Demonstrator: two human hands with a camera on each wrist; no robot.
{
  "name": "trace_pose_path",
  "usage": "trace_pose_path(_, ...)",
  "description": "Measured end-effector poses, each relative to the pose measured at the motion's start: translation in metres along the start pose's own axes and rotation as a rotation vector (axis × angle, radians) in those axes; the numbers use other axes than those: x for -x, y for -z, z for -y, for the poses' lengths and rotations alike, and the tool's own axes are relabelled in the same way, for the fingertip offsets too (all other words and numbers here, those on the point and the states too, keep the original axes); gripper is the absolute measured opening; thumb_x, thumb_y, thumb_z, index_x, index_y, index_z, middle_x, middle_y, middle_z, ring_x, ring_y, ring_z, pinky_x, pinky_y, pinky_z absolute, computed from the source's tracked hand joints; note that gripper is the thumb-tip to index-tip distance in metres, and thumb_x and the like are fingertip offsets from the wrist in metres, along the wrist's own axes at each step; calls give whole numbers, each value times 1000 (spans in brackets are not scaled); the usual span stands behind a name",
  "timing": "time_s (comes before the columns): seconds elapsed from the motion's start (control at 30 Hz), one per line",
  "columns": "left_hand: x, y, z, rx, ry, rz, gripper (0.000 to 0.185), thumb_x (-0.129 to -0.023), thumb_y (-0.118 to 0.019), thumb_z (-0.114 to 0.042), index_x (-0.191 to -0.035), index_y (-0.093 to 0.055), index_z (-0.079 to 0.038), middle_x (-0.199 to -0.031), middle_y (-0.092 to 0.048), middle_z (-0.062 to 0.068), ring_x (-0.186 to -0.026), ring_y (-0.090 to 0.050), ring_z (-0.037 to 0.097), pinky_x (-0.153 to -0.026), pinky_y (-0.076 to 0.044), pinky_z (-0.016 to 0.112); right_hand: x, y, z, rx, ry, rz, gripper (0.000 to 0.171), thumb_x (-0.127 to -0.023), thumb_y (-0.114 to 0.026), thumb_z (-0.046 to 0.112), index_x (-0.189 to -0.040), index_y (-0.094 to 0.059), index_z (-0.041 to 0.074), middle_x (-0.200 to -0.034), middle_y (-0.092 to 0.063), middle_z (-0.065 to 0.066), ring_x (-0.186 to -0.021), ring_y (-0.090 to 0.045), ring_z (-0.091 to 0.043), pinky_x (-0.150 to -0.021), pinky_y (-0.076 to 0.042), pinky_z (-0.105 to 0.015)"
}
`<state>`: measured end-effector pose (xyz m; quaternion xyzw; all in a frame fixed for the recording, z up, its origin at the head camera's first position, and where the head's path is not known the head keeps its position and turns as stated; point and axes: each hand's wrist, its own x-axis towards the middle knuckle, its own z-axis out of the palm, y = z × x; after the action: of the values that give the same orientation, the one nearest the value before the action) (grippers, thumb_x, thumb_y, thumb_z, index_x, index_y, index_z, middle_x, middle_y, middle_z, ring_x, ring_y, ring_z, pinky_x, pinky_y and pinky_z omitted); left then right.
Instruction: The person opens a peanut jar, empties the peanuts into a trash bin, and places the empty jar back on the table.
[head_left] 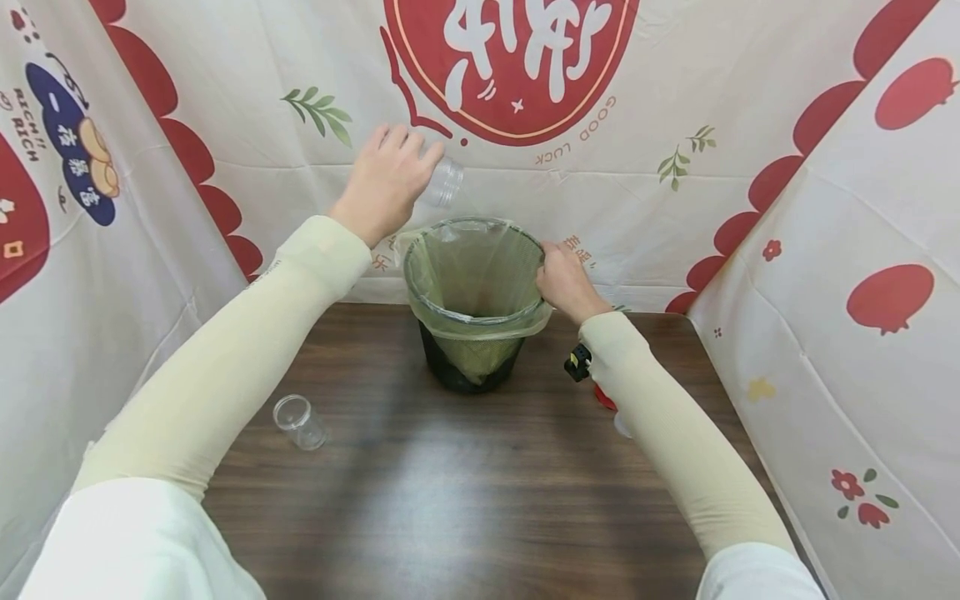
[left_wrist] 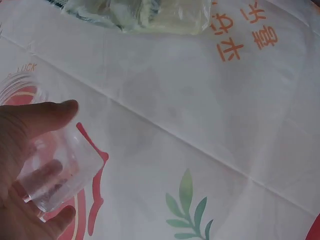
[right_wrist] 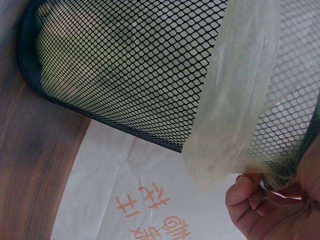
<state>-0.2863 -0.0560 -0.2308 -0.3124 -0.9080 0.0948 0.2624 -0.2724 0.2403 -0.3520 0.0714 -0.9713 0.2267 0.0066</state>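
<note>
My left hand holds a clear plastic jar above and to the left of a black mesh trash bin. The jar is tilted, its threaded mouth towards the bin, and it looks see-through in the left wrist view, with thumb and fingers around the jar wall. A thin yellow-green bag lines the bin and folds over its rim. At the bin's right side, my right hand grips the rim; in the right wrist view the curled fingers pinch there beside the folded bag edge.
Another clear jar lies on the dark wooden table at the left. Partly hidden by the right forearm are a red object and a small clear one. Printed white cloth hangs closely behind the bin and along both sides.
</note>
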Motion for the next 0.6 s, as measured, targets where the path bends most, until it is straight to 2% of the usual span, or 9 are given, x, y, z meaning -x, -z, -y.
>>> trace_pose_path(0.1,1,-8,-2,-14,1,14,48,-97,-72,-2,-142,-55,1,-134,-64,27,-128,-59,44,-116,-49,53,1,1,0,-5,-5,2,56,-107,-41,1,-161,-35,-12,-164,-39,-35,-158,-34,-48,-129,-33,-58)
trace_pose_path(0.2,6,-19,-5,-47,-25,60,53,-94,-77,-1,-142,-55,1,-135,-64,27,-129,-59,44,-115,-50,52,1,1,-1,-10,-11,3,57,-106,-42,1,-162,-35,-11,-165,-38,-35,-158,-33,-48,-130,-32,-58)
trace_pose_path(0.33,15,-32,-8,-95,-53,96,48,-91,-78,-1,-134,-58,1,-133,-65,26,-128,-59,43,-113,-51,51,1,0,0,-12,-14,-1,58,-106,-42,1,-162,-35,-11,-165,-38,-35,-158,-34,-48,-129,-33,-58)
trace_pose_path(0.47,20,-38,-7,-100,-40,99,45,-90,-78,0,-129,-58,0,-131,-64,25,-128,-58,42,-112,-51,50,0,0,0,-7,-13,1,57,-106,-42,1,-162,-35,-11,-165,-39,-35,-158,-34,-48,-130,-32,-58)
trace_pose_path(0.6,20,-38,-5,-95,-36,114,51,-87,-83,-1,-132,-57,1,-134,-63,26,-131,-57,42,-116,-49,51,0,1,-1,-6,-8,10,57,-107,-41,2,-162,-35,-10,-166,-39,-34,-158,-33,-48,-128,-34,-59)
